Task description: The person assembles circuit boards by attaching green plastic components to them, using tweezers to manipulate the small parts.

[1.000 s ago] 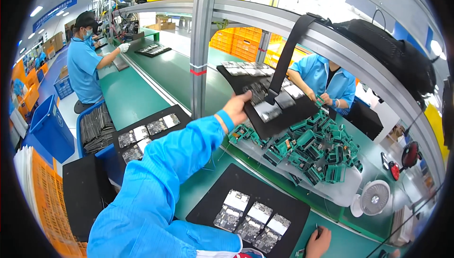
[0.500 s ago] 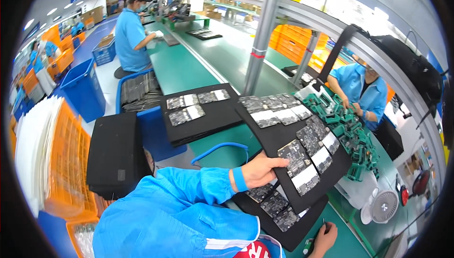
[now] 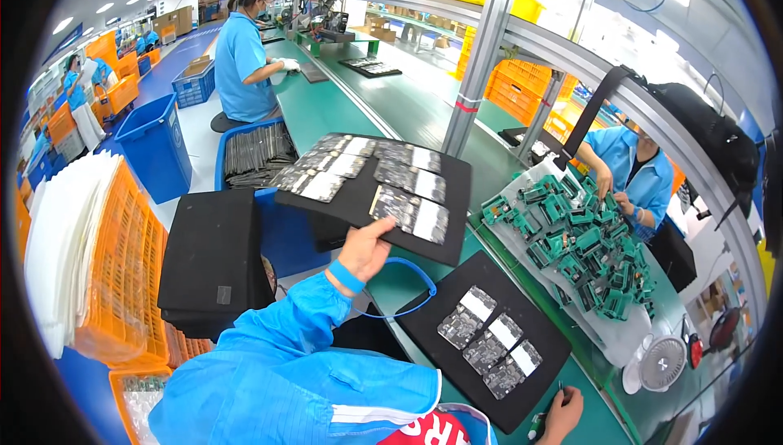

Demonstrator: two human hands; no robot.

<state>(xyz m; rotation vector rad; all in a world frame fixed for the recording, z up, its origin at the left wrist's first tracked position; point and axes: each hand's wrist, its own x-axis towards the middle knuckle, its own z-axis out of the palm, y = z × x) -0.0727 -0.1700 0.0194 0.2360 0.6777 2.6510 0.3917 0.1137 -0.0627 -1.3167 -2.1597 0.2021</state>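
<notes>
My left hand [image 3: 364, 251] grips the near edge of a black foam board [image 3: 455, 192], thumb on top. Several circuit boards [image 3: 412, 208] with white label areas lie on it in groups. Below it on the green bench, a second black foam board [image 3: 526, 302] carries three similar circuit boards [image 3: 493, 343]. My right hand [image 3: 564, 414] rests at that board's lower right corner, fingers curled around a thin dark-tipped thing I cannot make out. A small green piece [image 3: 536, 425] shows beside those fingers. A blue strap [image 3: 347, 277] circles my left wrist.
A heap of green plastic fixtures [image 3: 587, 241] covers the bench at right, where a co-worker [image 3: 628, 168] handles them. A small fan [image 3: 662, 359] stands nearby. Black foam stack [image 3: 214, 253], blue bin [image 3: 153, 151] and orange crates [image 3: 126, 265] are at left. A metal post [image 3: 481, 61] rises beyond.
My left hand has carried the loaded foam board left and away from me, uncovering the foam board beneath. My right hand has stayed nearly in place.
</notes>
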